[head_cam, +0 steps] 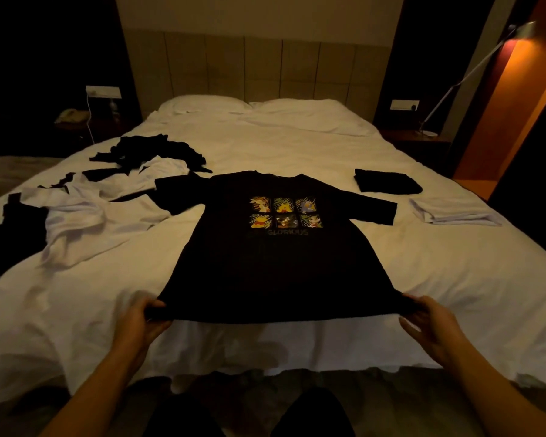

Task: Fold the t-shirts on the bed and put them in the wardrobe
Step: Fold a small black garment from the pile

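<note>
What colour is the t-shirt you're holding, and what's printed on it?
Black t-shirt, with six colourful cartoon squares on its chest; head view.

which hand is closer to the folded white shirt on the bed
Right. The right hand grips the black t-shirt's hem corner below the folded white shirt; the left hand grips the opposite corner, farther off.
</note>
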`<state>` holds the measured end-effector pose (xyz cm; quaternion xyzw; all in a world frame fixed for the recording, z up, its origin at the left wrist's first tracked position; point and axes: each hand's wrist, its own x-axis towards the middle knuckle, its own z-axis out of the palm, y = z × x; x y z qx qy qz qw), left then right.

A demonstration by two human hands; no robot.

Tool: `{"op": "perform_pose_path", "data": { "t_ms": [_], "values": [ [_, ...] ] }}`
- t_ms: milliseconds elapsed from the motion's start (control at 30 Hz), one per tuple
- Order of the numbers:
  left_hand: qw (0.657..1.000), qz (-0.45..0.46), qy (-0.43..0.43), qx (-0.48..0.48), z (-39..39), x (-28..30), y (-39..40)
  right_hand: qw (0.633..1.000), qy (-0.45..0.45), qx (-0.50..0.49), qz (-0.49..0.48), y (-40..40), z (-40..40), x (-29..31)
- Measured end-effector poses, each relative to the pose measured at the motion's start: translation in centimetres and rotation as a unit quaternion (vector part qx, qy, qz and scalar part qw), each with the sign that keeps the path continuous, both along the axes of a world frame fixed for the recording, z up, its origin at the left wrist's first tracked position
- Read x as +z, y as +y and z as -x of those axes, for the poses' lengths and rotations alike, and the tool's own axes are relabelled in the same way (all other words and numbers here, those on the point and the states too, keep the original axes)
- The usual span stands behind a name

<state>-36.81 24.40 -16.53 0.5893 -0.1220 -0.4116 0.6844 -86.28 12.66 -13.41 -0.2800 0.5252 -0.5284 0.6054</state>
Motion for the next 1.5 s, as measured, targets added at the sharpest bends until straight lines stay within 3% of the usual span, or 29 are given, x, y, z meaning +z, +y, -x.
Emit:
{"op": "perform_pose_path", "data": {
  "t_ms": [100, 200, 300, 433, 500, 633, 1133, 1333, 1500],
  "values": [
    [0.996, -0.072, -0.048, -0.025, -0.3, -1.7, 0.3, 0.998, 0.061, -0.005, -0.011, 0.4, 0.0, -1.7],
    [0.993, -0.042, -0.112, -0.022, 0.0, -1.8, 0.3, 0.995, 0.097, -0.029, 0.022, 0.0, -0.3, -2.3],
    [0.982, -0.081, -0.165, -0.048, -0.7, -2.4, 0.4, 0.989, 0.143, -0.015, 0.021, -0.4, -0.6, -2.7],
    [0.913, -0.249, -0.300, -0.121, -1.8, -3.7, 0.7, 0.983, 0.182, 0.030, 0.012, -0.2, -2.1, -3.3],
    [0.904, -0.242, -0.331, -0.117, -1.2, -3.1, 0.7, 0.978, 0.201, 0.051, 0.023, -0.5, -3.1, -3.2],
    [0.933, -0.160, -0.276, -0.165, 1.1, -1.4, -0.5, 0.967, 0.231, 0.096, 0.053, -1.6, -5.8, -2.1],
    [0.924, -0.078, -0.308, -0.212, 1.9, 5.6, -14.9, 0.937, 0.302, 0.148, 0.095, -11.8, -15.8, 2.5],
    [0.939, -0.102, -0.296, -0.142, -1.1, 4.7, -23.0, 0.937, 0.280, 0.179, 0.110, -19.3, -22.9, 3.0],
    [0.934, -0.166, -0.257, -0.184, -3.8, 8.0, -25.7, 0.935, 0.200, 0.293, 0.020, -22.7, -29.1, 4.9]
  ]
}}
